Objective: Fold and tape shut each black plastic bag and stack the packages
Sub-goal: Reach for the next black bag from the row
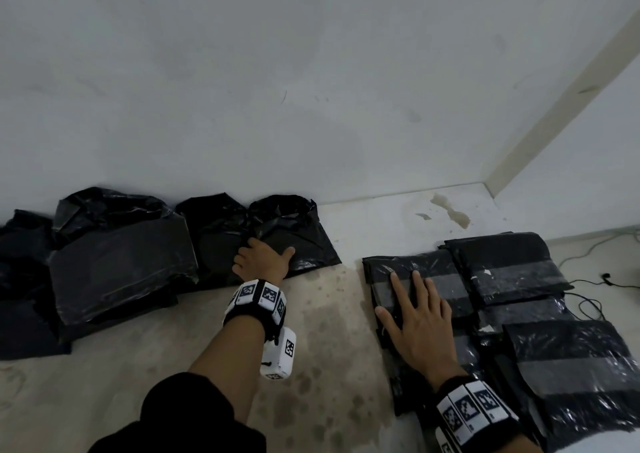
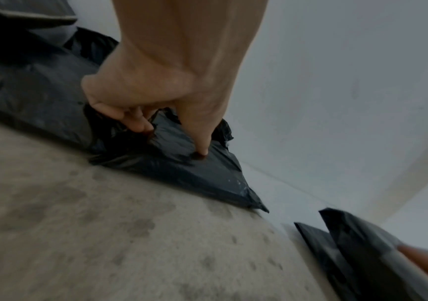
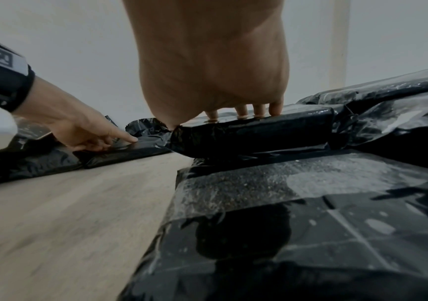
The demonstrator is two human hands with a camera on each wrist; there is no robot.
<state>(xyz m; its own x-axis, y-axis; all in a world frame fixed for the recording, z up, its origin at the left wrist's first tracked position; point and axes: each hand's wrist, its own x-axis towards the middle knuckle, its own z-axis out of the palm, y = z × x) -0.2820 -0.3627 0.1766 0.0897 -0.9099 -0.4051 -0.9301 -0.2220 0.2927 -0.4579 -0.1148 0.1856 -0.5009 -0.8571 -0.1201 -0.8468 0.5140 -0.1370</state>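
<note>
An untaped black plastic bag (image 1: 298,234) (image 2: 207,179) lies on the floor by the wall, its mouth crumpled. My left hand (image 1: 258,260) (image 2: 174,138) grips its bunched plastic, fingers curled in and thumb pressed on top. My left hand (image 3: 86,130) also shows in the right wrist view. To the right sits a pile of taped packages. My right hand (image 1: 412,310) (image 3: 246,111) lies flat with straight fingers on the top left package (image 1: 446,289) (image 3: 259,132). More taped packages (image 1: 512,269) (image 1: 568,376) lie beside and in front of it.
Other untaped black bags (image 1: 117,262) (image 1: 20,279) lie along the wall at the left. Dark cables (image 1: 588,296) trail on the floor to the right of the pile. A pale smear (image 1: 450,210) marks the floor near the corner. Stained floor (image 1: 329,331) runs between the two groups.
</note>
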